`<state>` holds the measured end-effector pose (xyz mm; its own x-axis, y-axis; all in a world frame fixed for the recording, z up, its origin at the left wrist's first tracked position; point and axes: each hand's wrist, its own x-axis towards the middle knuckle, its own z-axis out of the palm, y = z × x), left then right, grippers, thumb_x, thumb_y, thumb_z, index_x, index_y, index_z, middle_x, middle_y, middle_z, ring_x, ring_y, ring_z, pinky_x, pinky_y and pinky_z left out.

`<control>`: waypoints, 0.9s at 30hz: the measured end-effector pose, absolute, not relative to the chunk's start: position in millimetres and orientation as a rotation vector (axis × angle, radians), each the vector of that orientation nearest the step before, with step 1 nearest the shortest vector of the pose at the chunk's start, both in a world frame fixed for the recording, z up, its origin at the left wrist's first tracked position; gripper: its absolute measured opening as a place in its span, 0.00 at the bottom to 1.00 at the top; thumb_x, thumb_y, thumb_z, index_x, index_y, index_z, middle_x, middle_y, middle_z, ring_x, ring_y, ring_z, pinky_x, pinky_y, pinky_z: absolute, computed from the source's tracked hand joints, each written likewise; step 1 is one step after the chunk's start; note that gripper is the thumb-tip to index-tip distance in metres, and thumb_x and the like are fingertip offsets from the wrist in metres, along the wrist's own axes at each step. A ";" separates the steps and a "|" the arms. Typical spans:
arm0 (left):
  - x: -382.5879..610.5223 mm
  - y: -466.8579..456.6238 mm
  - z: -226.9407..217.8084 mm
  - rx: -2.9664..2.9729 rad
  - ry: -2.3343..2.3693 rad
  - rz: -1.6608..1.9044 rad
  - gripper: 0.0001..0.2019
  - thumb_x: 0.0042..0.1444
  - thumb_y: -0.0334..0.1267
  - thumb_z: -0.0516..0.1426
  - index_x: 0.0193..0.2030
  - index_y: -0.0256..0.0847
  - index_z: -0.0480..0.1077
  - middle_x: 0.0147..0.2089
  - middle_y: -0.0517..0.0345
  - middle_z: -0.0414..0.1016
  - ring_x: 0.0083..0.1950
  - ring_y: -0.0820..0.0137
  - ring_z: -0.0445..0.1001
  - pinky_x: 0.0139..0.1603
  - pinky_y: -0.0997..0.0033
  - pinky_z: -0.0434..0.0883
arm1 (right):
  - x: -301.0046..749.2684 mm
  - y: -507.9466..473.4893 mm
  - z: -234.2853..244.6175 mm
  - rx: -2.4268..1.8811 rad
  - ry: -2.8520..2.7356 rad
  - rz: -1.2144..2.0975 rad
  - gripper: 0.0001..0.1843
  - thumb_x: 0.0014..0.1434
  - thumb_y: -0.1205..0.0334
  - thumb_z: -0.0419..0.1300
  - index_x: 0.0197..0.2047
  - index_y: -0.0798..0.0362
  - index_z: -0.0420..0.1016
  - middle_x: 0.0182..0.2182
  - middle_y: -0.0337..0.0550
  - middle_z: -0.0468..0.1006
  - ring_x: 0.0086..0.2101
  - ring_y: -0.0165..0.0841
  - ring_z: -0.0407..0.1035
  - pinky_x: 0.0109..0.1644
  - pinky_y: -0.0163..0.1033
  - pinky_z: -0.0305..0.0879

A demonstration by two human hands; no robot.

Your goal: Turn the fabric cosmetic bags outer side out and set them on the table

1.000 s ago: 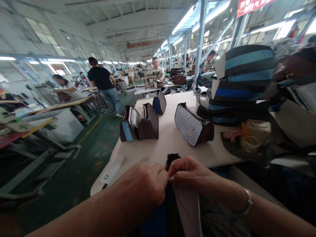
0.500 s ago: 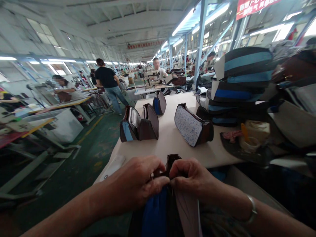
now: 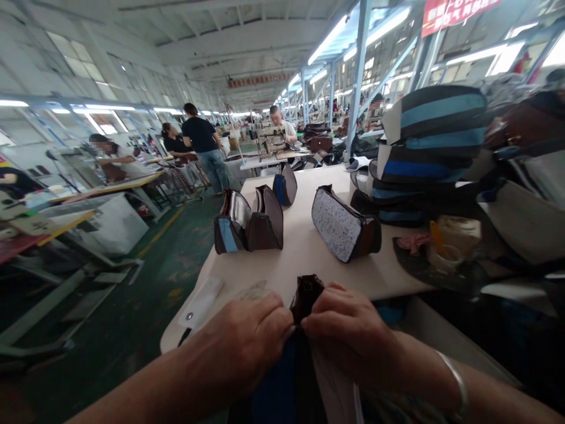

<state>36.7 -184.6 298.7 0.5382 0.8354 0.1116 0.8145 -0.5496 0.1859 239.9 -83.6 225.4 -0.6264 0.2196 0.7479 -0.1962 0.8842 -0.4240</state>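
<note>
Close to me, at the table's near edge, is a dark pouch [image 3: 276, 386] with a blue stripe, a pale side panel and a brown open top. My left hand [image 3: 247, 335] is closed on the left side of its upper edge. Opposite it, my right hand [image 3: 348, 333], with a silver bangle on the wrist, grips the right side of that edge. The fingertips of both hands lie close together, and what they pinch between them is hidden. Beyond them on the table stand a patterned pouch [image 3: 338, 227], a blue-striped pouch [image 3: 229, 232] and a brown pouch [image 3: 267, 221].
The pale table [image 3: 300, 235] also carries a small blue-sided pouch [image 3: 285, 185] at its far end and a white strip [image 3: 200, 303] at left. To the right rise stacked striped pieces [image 3: 441, 135], beside an open container [image 3: 445, 256]. Co-workers sit and stand further back.
Both hands have rolled over the pouch's edge, knuckles now more on top, and the brown opening shows wider. The left hand has lowered slightly, uncovering the white strip. A standing co-worker has shifted right.
</note>
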 end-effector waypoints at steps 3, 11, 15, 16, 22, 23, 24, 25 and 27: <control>32.5 -181.1 303.2 2.252 1.450 0.426 0.10 0.70 0.37 0.48 0.41 0.39 0.68 0.37 0.59 0.69 0.36 0.72 0.68 0.37 0.73 0.63 | 242.4 -81.4 225.1 0.115 -2.251 0.245 0.09 0.63 0.73 0.52 0.43 0.57 0.73 0.28 0.42 0.71 0.28 0.31 0.58 0.36 0.41 0.54; 35.7 -158.0 306.1 1.871 1.283 0.323 0.15 0.67 0.42 0.54 0.31 0.37 0.73 0.33 0.62 0.65 0.37 0.73 0.67 0.41 0.75 0.63 | 249.3 -85.5 236.0 0.200 -2.401 0.133 0.10 0.67 0.71 0.50 0.40 0.58 0.73 0.27 0.43 0.72 0.28 0.32 0.60 0.38 0.44 0.59; 38.5 -163.6 304.9 1.872 1.307 0.358 0.10 0.65 0.37 0.54 0.33 0.38 0.71 0.35 0.62 0.66 0.37 0.74 0.68 0.40 0.76 0.63 | 252.3 -79.0 233.5 -0.130 -2.214 1.035 0.12 0.72 0.62 0.46 0.46 0.55 0.70 0.32 0.42 0.73 0.32 0.29 0.65 0.36 0.36 0.61; 39.3 -166.0 304.7 1.895 1.326 0.377 0.11 0.66 0.36 0.53 0.33 0.38 0.70 0.36 0.62 0.66 0.38 0.74 0.68 0.40 0.76 0.63 | 252.0 -75.7 234.6 -0.230 -2.191 1.202 0.13 0.73 0.60 0.46 0.47 0.55 0.70 0.32 0.40 0.72 0.32 0.28 0.65 0.35 0.34 0.61; 43.2 -174.5 300.2 2.063 1.371 0.444 0.13 0.68 0.38 0.49 0.32 0.39 0.63 0.37 0.59 0.65 0.38 0.72 0.66 0.41 0.72 0.62 | 245.5 -67.2 248.4 -0.124 -2.468 1.447 0.19 0.70 0.55 0.54 0.30 0.56 0.68 0.26 0.34 0.64 0.27 0.24 0.57 0.31 0.32 0.53; 43.1 -174.2 299.7 2.065 1.357 0.454 0.13 0.69 0.39 0.49 0.31 0.39 0.63 0.37 0.60 0.64 0.38 0.72 0.65 0.41 0.72 0.62 | 244.6 -69.7 248.5 -0.100 -2.463 1.413 0.19 0.70 0.56 0.54 0.28 0.55 0.66 0.25 0.34 0.63 0.26 0.24 0.56 0.31 0.32 0.53; 42.5 -173.2 299.7 2.050 1.331 0.468 0.14 0.69 0.39 0.49 0.31 0.39 0.62 0.36 0.60 0.64 0.38 0.72 0.65 0.41 0.72 0.62 | 243.9 -72.6 247.7 -0.066 -2.450 1.343 0.19 0.70 0.57 0.54 0.28 0.55 0.65 0.25 0.34 0.63 0.27 0.25 0.56 0.31 0.33 0.53; 41.6 -171.8 299.9 2.016 1.298 0.484 0.15 0.69 0.41 0.49 0.30 0.39 0.63 0.36 0.60 0.63 0.38 0.72 0.65 0.41 0.72 0.62 | 243.6 -75.3 246.3 -0.023 -2.427 1.251 0.18 0.70 0.59 0.54 0.27 0.55 0.65 0.25 0.35 0.63 0.27 0.26 0.56 0.33 0.34 0.54; 39.3 -167.9 300.8 1.903 1.214 0.509 0.19 0.70 0.46 0.50 0.29 0.38 0.64 0.35 0.60 0.63 0.37 0.72 0.65 0.41 0.73 0.62 | 244.1 -76.8 242.6 0.048 -2.357 1.142 0.16 0.69 0.60 0.55 0.28 0.55 0.67 0.26 0.37 0.65 0.29 0.27 0.58 0.35 0.35 0.56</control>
